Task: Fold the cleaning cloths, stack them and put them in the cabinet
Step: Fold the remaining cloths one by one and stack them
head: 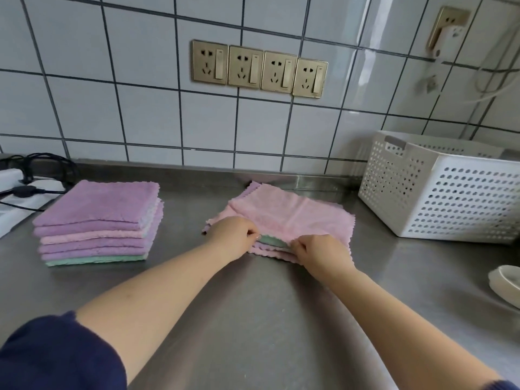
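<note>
Pink cloth tops a loose pile mid-counter; the left hand and right hand pinch its near edge, seemingly lifting it. Folded stack sits left.

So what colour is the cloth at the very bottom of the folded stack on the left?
Mint green: the bottom cloth of the folded stack, clearest in the head view.

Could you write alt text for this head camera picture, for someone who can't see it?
Two bare hands, left hand and right hand, pinch the near edge of a pink cloth atop a loose pile on a steel counter. A folded stack of purple, pink and green cloths sits to the left, a white perforated basket to the right.
</note>
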Demonstrator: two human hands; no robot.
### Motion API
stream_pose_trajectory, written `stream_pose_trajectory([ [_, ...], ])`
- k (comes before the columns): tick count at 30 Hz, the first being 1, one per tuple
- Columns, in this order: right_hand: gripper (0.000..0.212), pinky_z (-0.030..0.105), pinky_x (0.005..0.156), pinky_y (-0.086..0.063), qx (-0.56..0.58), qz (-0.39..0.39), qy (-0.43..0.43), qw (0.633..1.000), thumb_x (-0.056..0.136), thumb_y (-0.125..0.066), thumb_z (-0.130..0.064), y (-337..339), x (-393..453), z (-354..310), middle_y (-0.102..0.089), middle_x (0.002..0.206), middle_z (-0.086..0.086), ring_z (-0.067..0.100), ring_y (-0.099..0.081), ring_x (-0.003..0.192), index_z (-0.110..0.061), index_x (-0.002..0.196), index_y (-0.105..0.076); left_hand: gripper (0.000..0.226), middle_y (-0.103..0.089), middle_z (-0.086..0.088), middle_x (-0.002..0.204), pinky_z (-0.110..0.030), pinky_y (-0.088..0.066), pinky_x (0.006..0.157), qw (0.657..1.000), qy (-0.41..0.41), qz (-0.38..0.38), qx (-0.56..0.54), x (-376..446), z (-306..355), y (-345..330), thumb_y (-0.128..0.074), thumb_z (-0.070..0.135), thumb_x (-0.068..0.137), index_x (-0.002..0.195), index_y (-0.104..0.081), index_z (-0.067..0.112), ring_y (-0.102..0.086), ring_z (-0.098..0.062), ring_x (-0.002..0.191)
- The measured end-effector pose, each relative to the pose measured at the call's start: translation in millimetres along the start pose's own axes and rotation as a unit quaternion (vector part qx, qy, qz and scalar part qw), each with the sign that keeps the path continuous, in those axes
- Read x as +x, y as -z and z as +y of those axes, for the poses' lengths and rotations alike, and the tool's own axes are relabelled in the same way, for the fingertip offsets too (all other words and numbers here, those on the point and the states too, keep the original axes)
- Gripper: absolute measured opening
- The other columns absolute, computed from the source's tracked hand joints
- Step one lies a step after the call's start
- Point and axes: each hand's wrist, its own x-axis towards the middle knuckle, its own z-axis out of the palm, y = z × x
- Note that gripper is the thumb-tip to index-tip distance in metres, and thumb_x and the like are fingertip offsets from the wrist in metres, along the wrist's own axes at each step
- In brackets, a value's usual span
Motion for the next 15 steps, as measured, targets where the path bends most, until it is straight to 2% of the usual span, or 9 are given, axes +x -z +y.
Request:
stream_pose_trajectory([
  [3,0.037,0.030,0.053,-0.031,-0.008,-0.008,-0.004,1.000,0.094,-0.041,-0.048,2,0,-5,-0.056,0.074,0.002,0.023,-0.049,0.073,-0.019,0.073,-0.050,0.024,-0.066,-0.001,0.085,-0.028,-0.035,0.061,1.000,0.008,0.029,0.006,4,1,-2,-0.043,0.020,0.090,0.075,-0.061,0.019,-0.058,-0.021,0.079],
  [5,0.031,0.029,0.053,-0.030,-0.039,-0.006,0.004,0.999,0.095,-0.042,-0.041,3,2,-7,-0.059,0.080,0.005,0.027,-0.053,0.076,-0.015,0.082,-0.055,0.022,-0.063,0.004,0.088,-0.028,-0.040,0.064,1.000,-0.008,0.020,0.010,3,1,-2,-0.043,0.021,0.092,0.079,-0.062,0.022,-0.057,-0.019,0.083],
  [8,0.021,0.028,0.057,-0.033,-0.061,-0.004,0.010,0.998,0.090,-0.044,-0.023,2,9,-4,-0.064,0.094,0.013,0.031,-0.057,0.084,-0.012,0.095,-0.061,0.020,-0.060,0.008,0.109,-0.031,-0.047,0.079,0.998,-0.055,0.000,0.014,3,-6,-3,-0.049,0.026,0.092,0.104,-0.064,0.026,-0.055,-0.016,0.101],
  [11,0.012,0.027,0.051,-0.030,-0.068,-0.039,0.014,0.997,0.086,-0.048,-0.015,4,13,0,-0.062,0.092,0.013,0.029,-0.052,0.080,-0.014,0.092,-0.058,0.029,-0.058,0.007,0.122,-0.029,-0.045,0.090,0.997,-0.076,-0.011,-0.011,6,-18,-2,-0.053,0.022,0.089,0.116,-0.064,0.025,-0.052,-0.015,0.113],
  [13,0.019,0.029,0.062,-0.041,-0.054,-0.055,0.023,0.997,0.086,-0.048,-0.012,3,13,7,-0.065,0.101,0.011,0.029,-0.056,0.089,-0.015,0.101,-0.060,0.031,-0.059,0.006,0.122,-0.028,-0.044,0.091,0.997,-0.074,-0.004,0.001,8,-23,-1,-0.051,0.012,0.087,0.112,-0.068,0.023,-0.052,-0.016,0.116],
  [15,0.026,0.030,0.070,-0.044,-0.025,-0.047,0.016,0.998,0.086,-0.048,-0.011,4,9,18,-0.067,0.106,0.008,0.029,-0.057,0.096,-0.018,0.106,-0.063,0.032,-0.064,0.003,0.112,-0.030,-0.046,0.081,0.998,-0.054,0.006,0.034,11,-24,-3,-0.047,0.003,0.083,0.094,-0.070,0.021,-0.056,-0.022,0.104],
])
